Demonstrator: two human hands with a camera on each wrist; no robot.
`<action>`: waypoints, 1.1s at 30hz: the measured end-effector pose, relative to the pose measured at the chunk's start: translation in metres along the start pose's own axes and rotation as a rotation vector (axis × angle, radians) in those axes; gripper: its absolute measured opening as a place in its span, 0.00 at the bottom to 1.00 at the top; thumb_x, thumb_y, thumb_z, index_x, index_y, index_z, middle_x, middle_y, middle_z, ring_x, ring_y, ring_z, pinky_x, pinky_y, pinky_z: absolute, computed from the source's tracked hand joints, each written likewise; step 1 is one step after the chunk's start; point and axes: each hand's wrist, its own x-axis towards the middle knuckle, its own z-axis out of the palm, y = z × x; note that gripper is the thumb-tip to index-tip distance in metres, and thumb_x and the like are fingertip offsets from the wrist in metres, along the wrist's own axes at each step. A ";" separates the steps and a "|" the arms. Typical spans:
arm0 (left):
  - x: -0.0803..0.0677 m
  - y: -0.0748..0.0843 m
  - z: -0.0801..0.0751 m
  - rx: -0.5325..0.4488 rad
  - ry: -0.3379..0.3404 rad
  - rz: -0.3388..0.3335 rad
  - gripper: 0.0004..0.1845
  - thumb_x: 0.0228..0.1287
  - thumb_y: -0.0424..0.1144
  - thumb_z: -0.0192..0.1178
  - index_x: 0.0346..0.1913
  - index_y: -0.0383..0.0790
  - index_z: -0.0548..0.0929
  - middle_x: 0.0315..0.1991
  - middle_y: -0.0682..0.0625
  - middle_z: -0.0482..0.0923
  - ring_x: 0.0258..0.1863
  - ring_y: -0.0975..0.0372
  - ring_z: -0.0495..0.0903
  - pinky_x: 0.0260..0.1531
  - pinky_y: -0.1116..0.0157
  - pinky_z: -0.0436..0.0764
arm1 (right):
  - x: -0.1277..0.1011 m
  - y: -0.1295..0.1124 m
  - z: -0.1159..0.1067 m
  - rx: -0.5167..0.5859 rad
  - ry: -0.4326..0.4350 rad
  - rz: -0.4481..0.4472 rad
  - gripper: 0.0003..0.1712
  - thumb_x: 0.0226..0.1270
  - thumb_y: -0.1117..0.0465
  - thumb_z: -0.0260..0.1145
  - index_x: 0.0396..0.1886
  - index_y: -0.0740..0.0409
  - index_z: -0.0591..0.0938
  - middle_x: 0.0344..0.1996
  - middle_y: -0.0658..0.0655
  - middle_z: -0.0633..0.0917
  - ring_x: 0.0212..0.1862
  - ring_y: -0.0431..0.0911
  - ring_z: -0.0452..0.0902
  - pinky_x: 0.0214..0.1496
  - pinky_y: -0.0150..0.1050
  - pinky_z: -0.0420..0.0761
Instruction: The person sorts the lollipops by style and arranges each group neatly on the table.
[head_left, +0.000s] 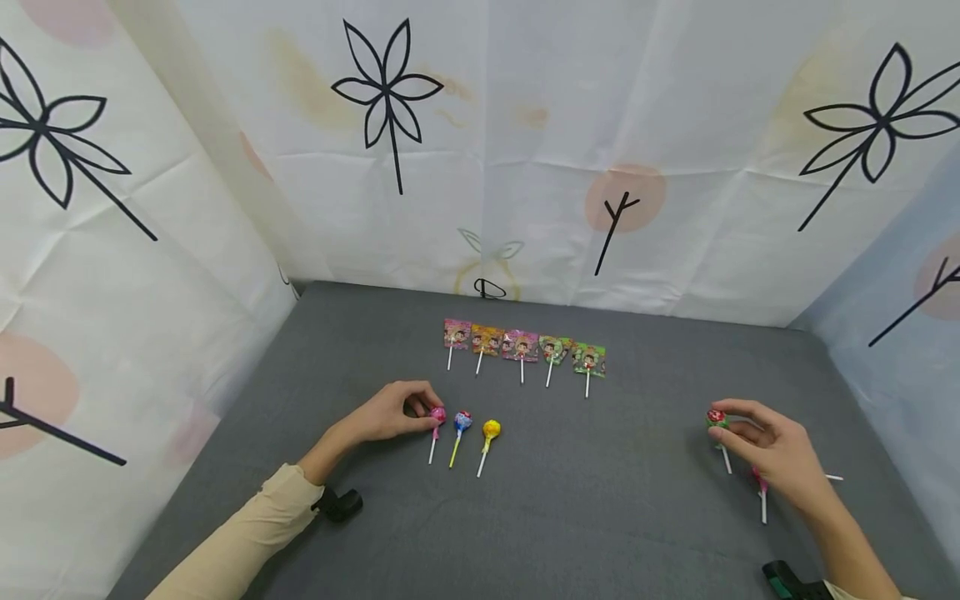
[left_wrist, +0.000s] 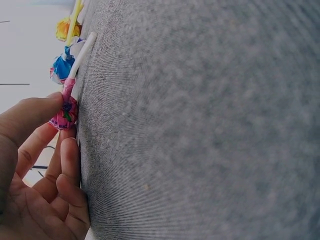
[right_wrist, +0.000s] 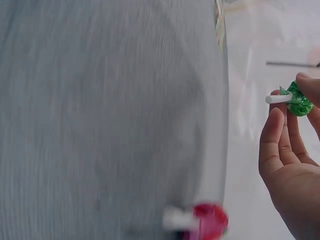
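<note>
Fingers: left hand [head_left: 390,414] fingers [left_wrist: 37,112] pinch the pink pop [head_left: 438,414] on the table; right hand [head_left: 772,454] fingers [right_wrist: 274,137] curl round the green pop [head_left: 716,419], held just above the table.
Table [head_left: 585,517]: big, grey, soft cloth.
Flat pops [head_left: 522,345]: five in a row, well behind the hands.
Round pops: blue pop [head_left: 462,421] and yellow pop [head_left: 491,430] lie just beside the pink pop.
Red pop [right_wrist: 210,220]: lies under the right hand.

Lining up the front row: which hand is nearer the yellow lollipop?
Left. The left hand pinches the pink lollipop, two places from the yellow lollipop. The right hand is far right, holding a green lollipop.
</note>
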 end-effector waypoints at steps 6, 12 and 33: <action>-0.002 0.001 0.001 0.012 0.004 -0.004 0.08 0.66 0.38 0.71 0.46 0.45 0.85 0.41 0.57 0.81 0.37 0.63 0.79 0.42 0.61 0.79 | 0.007 -0.009 0.022 0.053 -0.043 -0.002 0.20 0.68 0.76 0.67 0.59 0.71 0.78 0.53 0.50 0.83 0.47 0.39 0.83 0.41 0.33 0.82; -0.002 -0.001 0.001 0.018 0.008 -0.009 0.08 0.66 0.39 0.71 0.46 0.46 0.85 0.40 0.58 0.81 0.37 0.63 0.79 0.42 0.61 0.79 | 0.015 -0.014 0.042 0.114 -0.068 -0.022 0.19 0.68 0.77 0.66 0.58 0.72 0.78 0.52 0.55 0.83 0.45 0.42 0.84 0.40 0.33 0.82; -0.002 -0.001 0.002 0.031 0.023 -0.003 0.08 0.67 0.39 0.71 0.46 0.46 0.85 0.41 0.57 0.81 0.37 0.64 0.78 0.41 0.62 0.78 | 0.046 -0.026 0.102 0.170 -0.176 -0.021 0.14 0.66 0.70 0.72 0.51 0.68 0.83 0.43 0.64 0.85 0.42 0.48 0.86 0.40 0.38 0.83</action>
